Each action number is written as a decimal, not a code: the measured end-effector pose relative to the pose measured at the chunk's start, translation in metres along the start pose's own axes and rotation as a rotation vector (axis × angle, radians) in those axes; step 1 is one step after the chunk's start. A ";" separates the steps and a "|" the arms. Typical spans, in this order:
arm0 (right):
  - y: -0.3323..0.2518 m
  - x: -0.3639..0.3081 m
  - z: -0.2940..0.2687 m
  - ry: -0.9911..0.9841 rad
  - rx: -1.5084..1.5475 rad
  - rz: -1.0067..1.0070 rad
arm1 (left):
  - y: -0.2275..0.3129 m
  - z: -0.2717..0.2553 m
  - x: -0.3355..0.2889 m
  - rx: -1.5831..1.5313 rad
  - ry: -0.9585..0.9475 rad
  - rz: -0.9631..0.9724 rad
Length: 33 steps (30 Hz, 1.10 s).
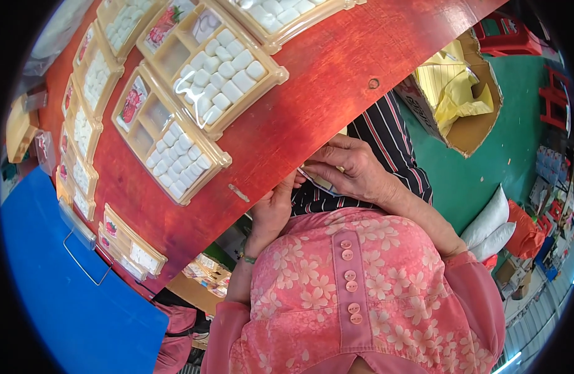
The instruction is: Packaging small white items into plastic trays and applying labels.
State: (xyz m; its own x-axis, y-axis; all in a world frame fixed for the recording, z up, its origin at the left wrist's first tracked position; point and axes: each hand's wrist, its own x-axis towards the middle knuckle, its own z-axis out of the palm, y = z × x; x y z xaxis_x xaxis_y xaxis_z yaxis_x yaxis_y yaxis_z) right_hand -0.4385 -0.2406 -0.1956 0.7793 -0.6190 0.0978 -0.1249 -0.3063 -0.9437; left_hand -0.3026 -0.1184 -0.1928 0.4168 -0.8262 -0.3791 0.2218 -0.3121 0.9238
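My right hand is closed in a pinch below the edge of the red table, over my lap. Between my hands shows a small, thin, pale-edged piece, too hidden to name. My left hand is beside it, fingers curled toward the same piece, its tips partly covered. Closest on the table is a beige plastic tray filled with white rounded blocks in one large compartment and a red-fruit picture in a small one. A similar tray overlaps it further off.
More filled trays line the left of the red table. A cardboard box with yellow sheets stands right, on the green floor. Beyond lie white sacks and red stools. A blue surface is at lower left.
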 end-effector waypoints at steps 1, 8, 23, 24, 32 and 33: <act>-0.002 0.000 -0.003 0.006 0.002 0.001 | 0.006 0.003 0.000 0.004 -0.004 0.000; -0.003 -0.005 -0.007 -0.010 0.018 -0.011 | 0.012 0.010 -0.001 0.173 0.008 0.064; -0.002 -0.005 -0.015 -0.027 0.088 -0.018 | 0.019 0.013 0.006 0.474 -0.084 0.262; -0.002 -0.005 -0.016 -0.035 0.076 -0.033 | 0.020 0.013 0.007 0.516 -0.090 0.283; 0.000 -0.001 -0.019 -0.076 0.117 -0.026 | 0.027 0.016 0.009 0.594 -0.099 0.351; -0.001 -0.002 -0.020 -0.072 0.113 -0.010 | 0.027 0.016 0.009 0.605 -0.104 0.356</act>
State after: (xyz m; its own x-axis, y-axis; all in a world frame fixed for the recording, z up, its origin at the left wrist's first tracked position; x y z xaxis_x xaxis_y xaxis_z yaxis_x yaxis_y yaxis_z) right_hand -0.4517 -0.2535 -0.1886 0.8230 -0.5611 0.0885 -0.0496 -0.2262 -0.9728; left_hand -0.3073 -0.1420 -0.1704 0.2803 -0.9574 -0.0697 -0.4534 -0.1960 0.8695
